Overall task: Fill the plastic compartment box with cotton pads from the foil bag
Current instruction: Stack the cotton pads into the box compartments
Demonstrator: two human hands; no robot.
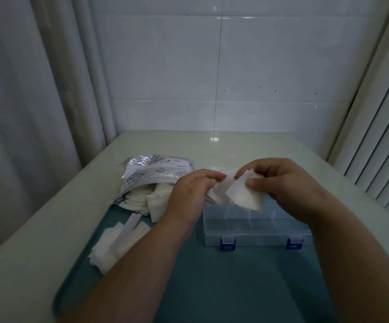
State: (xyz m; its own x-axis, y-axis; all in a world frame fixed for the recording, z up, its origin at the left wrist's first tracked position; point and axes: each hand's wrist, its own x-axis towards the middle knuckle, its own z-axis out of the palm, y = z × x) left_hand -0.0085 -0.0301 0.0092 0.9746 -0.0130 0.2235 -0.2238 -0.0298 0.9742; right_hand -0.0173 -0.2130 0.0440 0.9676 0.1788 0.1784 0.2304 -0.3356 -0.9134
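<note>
Head view, from left to right: a loose heap of square white cotton pads [106,249] lies on the near-left part of a teal rectangular mat [223,287], with narrow white paper strips [131,226] resting across its far edge. Behind the heap, a crinkled silver foil bag with printed shell drawings [156,170] lies on its side on the pale glossy worktop [37,229], its mouth open toward the viewer and more white pads spilling out [146,201] onto the mat's far edge.

Just right of the bag, the left hand [188,194] is raised above the mat, its fingers [212,176] curled and pinched closed on the left edge of a fanned stack of white cotton pads [242,194]. The right hand [286,183] meets it from the other side, thumb and forefinger closed on the same stack, so both hands hold it between them.

Directly under the held stack sits a clear plastic compartment box with two blue latches [256,229], on the mat, lid open, its front row of compartments visible and showing no pads. Whether the rear compartments hold anything cannot be told, as the hands and pads hide them.
</note>
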